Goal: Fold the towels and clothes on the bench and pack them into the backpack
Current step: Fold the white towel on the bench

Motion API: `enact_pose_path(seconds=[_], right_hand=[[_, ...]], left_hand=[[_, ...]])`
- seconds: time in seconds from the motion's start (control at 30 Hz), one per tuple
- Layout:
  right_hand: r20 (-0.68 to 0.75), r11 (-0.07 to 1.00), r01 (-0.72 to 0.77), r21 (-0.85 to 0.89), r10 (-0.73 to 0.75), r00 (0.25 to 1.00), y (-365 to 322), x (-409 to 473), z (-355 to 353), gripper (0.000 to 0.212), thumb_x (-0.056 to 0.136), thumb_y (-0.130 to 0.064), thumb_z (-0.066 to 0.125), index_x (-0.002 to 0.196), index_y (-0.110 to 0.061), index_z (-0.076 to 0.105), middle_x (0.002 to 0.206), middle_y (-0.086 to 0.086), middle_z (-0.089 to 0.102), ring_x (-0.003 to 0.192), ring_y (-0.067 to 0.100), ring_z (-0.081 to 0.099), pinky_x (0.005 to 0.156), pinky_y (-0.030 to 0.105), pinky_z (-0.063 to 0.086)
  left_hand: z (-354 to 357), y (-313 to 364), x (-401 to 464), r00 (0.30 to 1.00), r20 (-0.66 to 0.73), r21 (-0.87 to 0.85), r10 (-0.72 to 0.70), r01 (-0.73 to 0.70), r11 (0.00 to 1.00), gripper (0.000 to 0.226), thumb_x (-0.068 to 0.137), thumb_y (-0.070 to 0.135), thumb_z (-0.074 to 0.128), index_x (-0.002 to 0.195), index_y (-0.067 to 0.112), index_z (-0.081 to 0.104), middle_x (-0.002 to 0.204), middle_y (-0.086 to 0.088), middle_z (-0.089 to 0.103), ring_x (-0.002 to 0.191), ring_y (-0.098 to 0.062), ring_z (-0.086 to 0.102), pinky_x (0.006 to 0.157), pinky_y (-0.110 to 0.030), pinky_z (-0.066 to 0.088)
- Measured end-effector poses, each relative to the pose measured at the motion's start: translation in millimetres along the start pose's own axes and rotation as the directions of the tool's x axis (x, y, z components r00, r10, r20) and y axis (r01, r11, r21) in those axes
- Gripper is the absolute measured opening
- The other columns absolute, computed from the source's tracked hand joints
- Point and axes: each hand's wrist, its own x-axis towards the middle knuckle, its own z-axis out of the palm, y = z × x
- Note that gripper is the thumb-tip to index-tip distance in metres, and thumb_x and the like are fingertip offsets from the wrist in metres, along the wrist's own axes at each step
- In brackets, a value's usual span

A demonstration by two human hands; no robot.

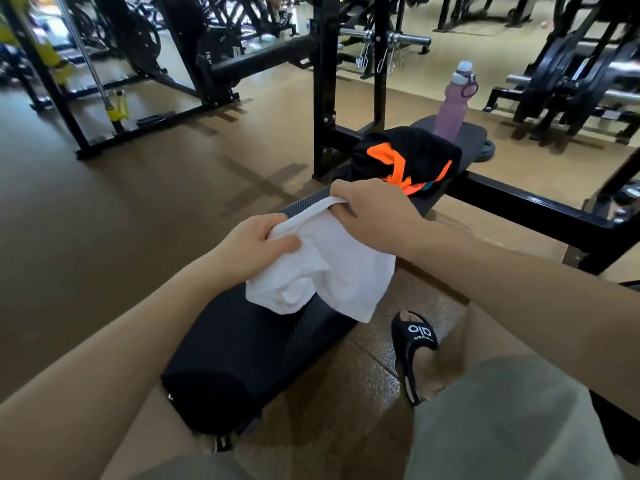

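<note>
A white towel (332, 271) hangs crumpled over the middle of the black padded bench (242, 351). My left hand (252, 244) grips its near-left edge, thumb on top. My right hand (374, 209) grips the towel's upper edge, fingers curled round a bunched fold. Further along the bench lies a black garment with orange panels (405, 161), loosely heaped and untouched. No backpack is in view.
A pink water bottle (453, 105) stands at the bench's far end. Black rack uprights (323, 98) and a floor bar (540, 206) flank the bench. My sandalled foot (415, 351) rests on the floor to the right. Gym machines fill the background.
</note>
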Motion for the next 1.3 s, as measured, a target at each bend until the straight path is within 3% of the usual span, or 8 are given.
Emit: enact_pose_path(seconds=[0.23, 0.37, 0.5, 0.6, 0.8, 1.03, 1.13, 1.3], right_hand=[[-0.089, 0.991, 0.115, -0.062, -0.120, 0.989, -1.8, 1.3, -4.1, 0.018, 0.093, -0.024, 0.045, 0.078, -0.014, 0.045, 0.059, 0.001, 0.046, 0.051, 0.025, 0.045, 0.046, 0.036, 0.030], [-0.118, 0.986, 0.143, -0.082, -0.152, 0.981, -5.4, 1.7, 0.0, 0.033, 0.096, -0.035, 0.038, 0.072, -0.013, 0.042, 0.055, -0.004, 0.036, 0.047, 0.024, 0.038, 0.044, 0.035, 0.025], [-0.099, 0.984, 0.145, -0.107, -0.156, 0.983, 0.8, 5.4, 8.1, 0.035, 0.099, -0.036, 0.034, 0.073, -0.014, 0.042, 0.056, -0.004, 0.036, 0.047, 0.024, 0.040, 0.046, 0.031, 0.022], [-0.103, 0.983, 0.113, -0.147, -0.129, 0.986, 13.8, 5.8, 8.7, 0.032, 0.101, -0.035, 0.034, 0.075, -0.017, 0.040, 0.057, -0.003, 0.038, 0.048, 0.023, 0.042, 0.045, 0.031, 0.023], [-0.054, 0.972, -0.006, -0.234, -0.007, 0.999, 36.5, -3.0, 14.1, 0.034, 0.105, -0.030, 0.038, 0.074, -0.016, 0.039, 0.060, 0.002, 0.045, 0.051, 0.022, 0.043, 0.044, 0.028, 0.019], [0.081, 0.937, -0.340, -0.085, 0.347, 0.934, 52.3, -2.5, 16.4, 0.041, 0.105, -0.028, 0.036, 0.067, -0.014, 0.041, 0.064, 0.004, 0.043, 0.059, 0.021, 0.042, 0.051, 0.033, 0.024], [0.087, 0.942, -0.319, -0.107, 0.328, 0.941, 51.5, -0.5, 11.9, 0.042, 0.105, -0.026, 0.038, 0.066, -0.012, 0.043, 0.064, 0.004, 0.041, 0.058, 0.020, 0.040, 0.050, 0.032, 0.022], [-0.046, 0.879, -0.476, 0.025, 0.476, 0.878, 48.6, 6.9, 1.7, 0.042, 0.106, -0.027, 0.036, 0.067, -0.013, 0.044, 0.067, 0.004, 0.044, 0.058, 0.018, 0.042, 0.050, 0.030, 0.026]], left_hand=[[-20.8, -8.9, 9.9, 0.966, -0.165, 0.347, -0.201, 0.247, 0.904, 0.037, 0.103, 0.051, 0.034, 0.096, 0.016, 0.046, 0.092, -0.006, 0.060, 0.079, -0.022, 0.055, 0.064, -0.036, 0.040], [-28.8, -7.6, 5.0, 0.900, -0.427, 0.512, 0.085, 0.163, 0.843, 0.024, 0.103, 0.035, 0.034, 0.090, 0.015, 0.039, 0.082, -0.002, 0.050, 0.068, -0.021, 0.049, 0.056, -0.036, 0.031], [-33.2, -25.4, 2.5, 0.868, -0.415, 0.757, 0.271, 0.165, 0.632, 0.013, 0.098, 0.022, 0.038, 0.087, 0.015, 0.036, 0.067, -0.001, 0.047, 0.055, -0.020, 0.042, 0.050, -0.032, 0.028], [-42.9, -42.8, 1.0, 0.880, -0.422, 0.741, 0.216, 0.198, 0.641, 0.010, 0.095, 0.019, 0.042, 0.087, 0.016, 0.037, 0.068, -0.001, 0.049, 0.056, -0.023, 0.046, 0.050, -0.032, 0.029], [-50.5, -60.4, -5.7, 0.961, -0.264, 0.394, 0.088, 0.024, 0.919, 0.025, 0.092, 0.026, 0.060, 0.073, 0.017, 0.046, 0.069, -0.005, 0.055, 0.062, -0.022, 0.050, 0.056, -0.033, 0.037], [-43.1, -60.7, -13.1, 0.995, -0.096, 0.586, 0.038, 0.026, 0.810, 0.035, 0.104, 0.044, 0.040, 0.079, 0.022, 0.036, 0.065, -0.005, 0.054, 0.055, -0.021, 0.050, 0.054, -0.036, 0.037], [-50.2, -56.7, -14.4, 0.973, -0.222, 0.686, 0.058, 0.113, 0.719, 0.029, 0.106, 0.039, 0.033, 0.083, 0.023, 0.036, 0.066, -0.005, 0.055, 0.058, -0.028, 0.056, 0.051, -0.034, 0.037], [-74.1, -45.3, -8.1, 0.841, -0.529, 0.573, 0.114, 0.255, 0.779, 0.036, 0.107, 0.041, 0.032, 0.082, 0.017, 0.043, 0.068, -0.004, 0.053, 0.060, -0.027, 0.053, 0.053, -0.036, 0.037]])
